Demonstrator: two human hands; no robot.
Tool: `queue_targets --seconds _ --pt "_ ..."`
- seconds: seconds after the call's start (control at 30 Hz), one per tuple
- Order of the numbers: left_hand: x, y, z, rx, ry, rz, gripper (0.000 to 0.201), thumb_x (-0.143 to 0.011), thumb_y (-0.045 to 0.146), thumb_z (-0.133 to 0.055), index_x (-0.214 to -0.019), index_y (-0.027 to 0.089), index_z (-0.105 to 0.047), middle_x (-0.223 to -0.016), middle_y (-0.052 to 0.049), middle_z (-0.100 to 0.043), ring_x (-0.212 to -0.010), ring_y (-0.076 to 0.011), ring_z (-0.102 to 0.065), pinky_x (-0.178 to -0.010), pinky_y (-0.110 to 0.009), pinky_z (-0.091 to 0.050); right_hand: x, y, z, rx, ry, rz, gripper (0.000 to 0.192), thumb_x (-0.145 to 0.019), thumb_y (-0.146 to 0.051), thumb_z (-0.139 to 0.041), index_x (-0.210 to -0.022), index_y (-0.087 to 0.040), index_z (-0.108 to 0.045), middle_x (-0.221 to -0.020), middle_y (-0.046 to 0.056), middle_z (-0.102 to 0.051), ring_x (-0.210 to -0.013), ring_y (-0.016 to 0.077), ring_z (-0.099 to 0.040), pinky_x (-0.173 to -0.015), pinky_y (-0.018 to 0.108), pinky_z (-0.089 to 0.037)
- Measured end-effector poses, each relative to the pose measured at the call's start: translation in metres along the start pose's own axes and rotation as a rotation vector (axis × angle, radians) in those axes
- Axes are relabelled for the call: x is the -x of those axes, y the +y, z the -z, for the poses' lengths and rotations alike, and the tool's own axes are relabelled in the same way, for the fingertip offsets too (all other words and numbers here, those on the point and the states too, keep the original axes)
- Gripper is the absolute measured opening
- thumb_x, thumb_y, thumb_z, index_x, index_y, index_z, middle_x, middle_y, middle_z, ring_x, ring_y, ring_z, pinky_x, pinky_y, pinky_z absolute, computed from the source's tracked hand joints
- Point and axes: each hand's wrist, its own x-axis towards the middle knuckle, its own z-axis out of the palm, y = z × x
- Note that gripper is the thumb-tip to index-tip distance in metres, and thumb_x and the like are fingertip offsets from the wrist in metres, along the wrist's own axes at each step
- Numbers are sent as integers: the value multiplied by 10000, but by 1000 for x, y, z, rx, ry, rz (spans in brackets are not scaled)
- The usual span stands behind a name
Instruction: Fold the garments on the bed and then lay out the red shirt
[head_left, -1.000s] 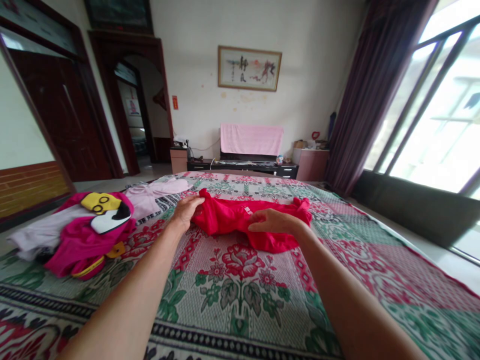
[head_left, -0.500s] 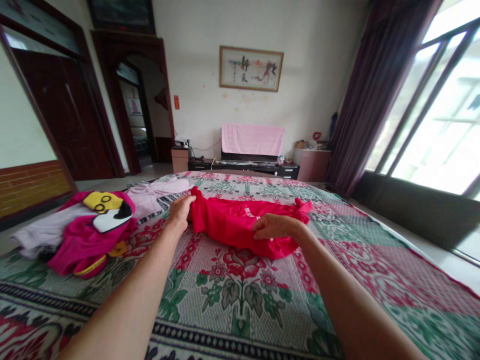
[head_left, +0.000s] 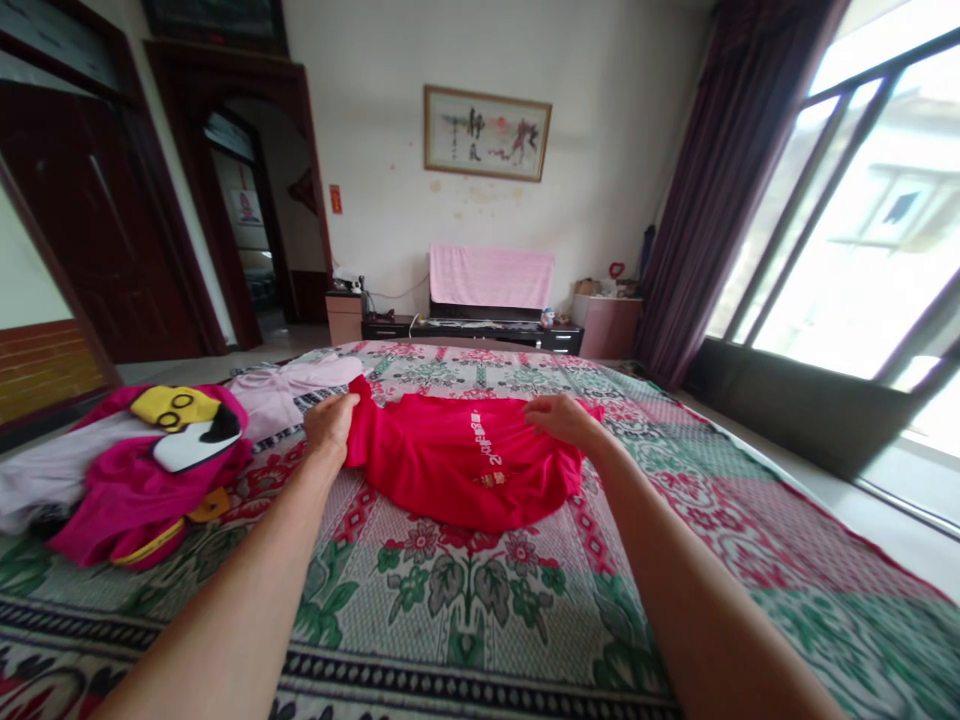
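A red T-shirt (head_left: 450, 465) with white lettering lies in loose folds on a flower-patterned cloth (head_left: 480, 650). My left hand (head_left: 330, 425) is closed on the bunched left end of the shirt and holds it slightly raised. Over the shirt's upper right part, my right hand (head_left: 564, 420) has its fingers bent and pinched together at the red fabric; its fingertips are partly hidden. The shirt's front edge hangs in a rounded curve toward me.
To the left lies a heap of clothes: a magenta garment (head_left: 112, 490) with yellow and white patches, and a pale pink garment (head_left: 285, 385) behind it. A low black cabinet (head_left: 480, 335) stands beyond, with a pink towel (head_left: 491, 275) above it.
My right hand has moved up and away across the shirt. The shirt is spread wider, and more of its white lettering shows. My left hand keeps its hold, and the view has turned slightly right.
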Motion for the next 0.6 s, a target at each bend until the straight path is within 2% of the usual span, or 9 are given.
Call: queue_targets --seconds 0.03,0.1,0.23,0.33,0.43,0.53,0.6 --pt "-2 -5 1 -79 6 -25 258 -579 377 -630 -725 170 -682 -626 7 -614 -611 -157 -529 -573 -267 -407 -3 8 4 96 104 -41 182 -718 -177 -570 -800 -161 -732 -628 11 -650 -623 126 -590 -568 214 -414" --pt "-3 -13 3 -273 1 -98 269 -615 416 -605 -739 194 -695 -659 -15 -644 -651 -188 -557 -597 -280 -412 -5 25 13 249 219 -137 176 -716 -198 -565 -760 -174 -733 -612 14 -640 -641 142 -591 -566 225 -393" --pt "4 -23 5 -566 -86 -224 282 -671 414 -544 -774 211 -711 -716 -56 -678 -702 -231 -581 -616 -297 -400 0 54 22 407 247 -317 271 -794 -345 -516 -687 -183 -705 -636 44 -650 -665 169 -609 -580 243 -396" --pt "10 -26 5 -665 -138 -297 306 -694 401 -511 -806 199 -712 -743 -78 -689 -716 -243 -588 -618 -300 -392 8 69 14 430 201 -324 390 -834 -469 -469 -703 -185 -702 -690 72 -676 -713 192 -630 -629 259 -426" --pt "12 -29 3 -718 -145 -343 320 -709 398 -491 -825 198 -713 -760 -84 -695 -728 -246 -593 -623 -300 -388 14 79 2 426 220 -248 338 -785 -472 -558 -861 -188 -725 -797 86 -709 -793 215 -648 -699 275 -452" --pt "10 -32 2 -707 -128 -322 343 -707 405 -491 -856 193 -717 -779 -88 -703 -740 -248 -597 -625 -299 -392 15 91 -3 388 306 -168 266 -773 -314 -576 -964 -213 -731 -861 67 -728 -848 212 -658 -768 281 -462" --pt "8 -33 3 -663 -105 -299 357 -705 412 -492 -871 189 -716 -794 -89 -706 -753 -247 -600 -630 -296 -398 14 105 1 279 441 -226 285 -787 -283 -539 -976 -202 -736 -848 65 -731 -821 212 -663 -758 290 -478"
